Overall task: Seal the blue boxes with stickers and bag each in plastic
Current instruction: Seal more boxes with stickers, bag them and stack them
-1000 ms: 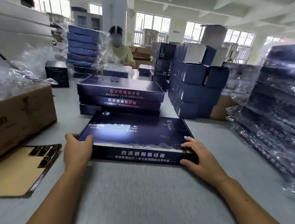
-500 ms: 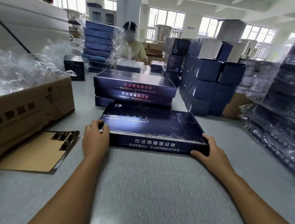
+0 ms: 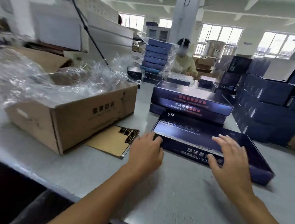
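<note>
Blue cardboard pretty much everywhere on this bench. The blue box [image 3: 201, 139] being handled lies flat on the grey table [image 3: 173, 197], about the middle of the view, turned a bit so its right end angles toward the near right. The left hand [image 3: 146, 150] is at the box's near-left corner with the fingers curled over the edge, holding on to it. The right hand [image 3: 231, 157] is over the near long side, fingers spread and straight, thumb down by the printed front face. It's blurry there, so I can't tell if it's actually pressing on the lid or just above it. Right behind the box is a short stack of the same boxes [image 3: 191, 100], close enough that they may be touching. To the left of the left hand a tan sticker sheet [image 3: 108, 142] lies flat on the table with a few dark stickers [image 3: 129, 134] at its far-right corner, and its left part sits against the brown carton [image 3: 86, 112]. That carton is stuffed with crinkly clear plastic bags [image 3: 52, 77]. On the right there's a big block of blue cartons [image 3: 270, 100]. Far back, another person [image 3: 186, 62] in a pale yellow top is at the table next to a tall pile of bagged boxes [image 3: 156, 58].
</note>
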